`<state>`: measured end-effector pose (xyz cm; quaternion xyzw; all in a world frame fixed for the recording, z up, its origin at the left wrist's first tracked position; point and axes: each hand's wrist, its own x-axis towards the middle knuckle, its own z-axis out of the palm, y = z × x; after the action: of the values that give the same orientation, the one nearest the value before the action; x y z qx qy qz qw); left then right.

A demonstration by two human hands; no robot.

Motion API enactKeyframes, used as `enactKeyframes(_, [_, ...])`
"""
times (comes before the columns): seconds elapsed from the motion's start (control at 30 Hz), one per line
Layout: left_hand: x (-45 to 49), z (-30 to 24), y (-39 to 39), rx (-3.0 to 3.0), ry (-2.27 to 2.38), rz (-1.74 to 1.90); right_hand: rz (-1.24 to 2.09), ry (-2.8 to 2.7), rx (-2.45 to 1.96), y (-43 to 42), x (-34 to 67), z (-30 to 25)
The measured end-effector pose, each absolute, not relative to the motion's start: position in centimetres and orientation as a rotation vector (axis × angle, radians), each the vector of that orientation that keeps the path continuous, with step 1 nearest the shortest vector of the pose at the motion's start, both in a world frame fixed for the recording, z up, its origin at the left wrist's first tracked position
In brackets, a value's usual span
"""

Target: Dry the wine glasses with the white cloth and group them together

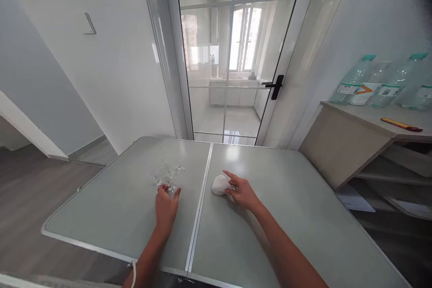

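A grey folding table (pixel 128 216) with a metal seam down its middle fills the lower view. On its left half lies a small puddle of clear spilled water (pixel 168 170). My left hand (pixel 166 204) rests flat on the table just in front of the puddle, fingers apart, fingertips at its near edge. My right hand (pixel 241 191) sits on the right half, fingers curled on a crumpled white tissue (pixel 219 184) that lies beside the seam.
A glass sliding door (pixel 232 67) with a black handle (pixel 275 85) stands behind the table. At the right, a beige shelf unit (pixel 347 139) carries several plastic water bottles (pixel 354 80) and a yellow-red pen-like object (pixel 401 124). Wooden floor lies left.
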<state>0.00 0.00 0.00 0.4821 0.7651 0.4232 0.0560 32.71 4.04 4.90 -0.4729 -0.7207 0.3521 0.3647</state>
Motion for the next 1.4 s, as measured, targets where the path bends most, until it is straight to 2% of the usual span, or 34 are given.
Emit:
enactKeyframes(0.17, [-0.5, 0.2, 0.2, 1.394, 2.231, 1.382, 0.769, -1.868, -1.227, 5.0, 33.2, 3.7])
enactKeyframes(0.3, [-0.6, 0.6, 0.2, 1.405, 2.095, 1.433, 0.765, -1.544, -1.221, 5.9, 33.6, 3.0])
enactKeyframes(0.43, [-0.3, 0.9, 0.4, 1.466, 1.986, 1.392, 0.905, -1.215, -1.23, 6.9, 34.4, 2.3])
enactKeyframes(0.63, [-0.6, 1.2, -1.2, 1.51, 1.838, 1.472, 1.141, -1.16, -1.192, 6.7, 35.2, 2.9])
enactKeyframes(0.77, [1.8, 3.6, -0.7, 1.683, 1.704, 1.528, 1.466, -0.988, -0.96, 6.3, 34.8, 3.6])
enactKeyframes(0.83, [4.3, 5.5, 1.1, 1.847, 1.604, 1.467, 1.502, -0.848, -0.88, 6.3, 34.7, 3.8])
enactKeyframes(0.97, [9.1, 7.2, 5.5, 2.154, 1.49, 1.208, 1.361, -0.778, -0.893, 6.3, 35.0, 4.3])
enactKeyframes(1.23, [12.0, 1.8, 6.2, 2.34, 1.271, 1.044, 0.633, -1.415, -1.191, 5.0, 34.3, 4.4])
enactKeyframes(1.33, [12.0, 1.7, 5.9, 2.376, 1.257, 1.044, 0.585, -1.504, -1.232, 4.6, 34.2, 4.3])
enactKeyframes(1.4, [12.0, 1.9, 5.8, 2.415, 1.236, 1.019, 0.736, -1.563, -1.147, 4.2, 34.4, 4.7])
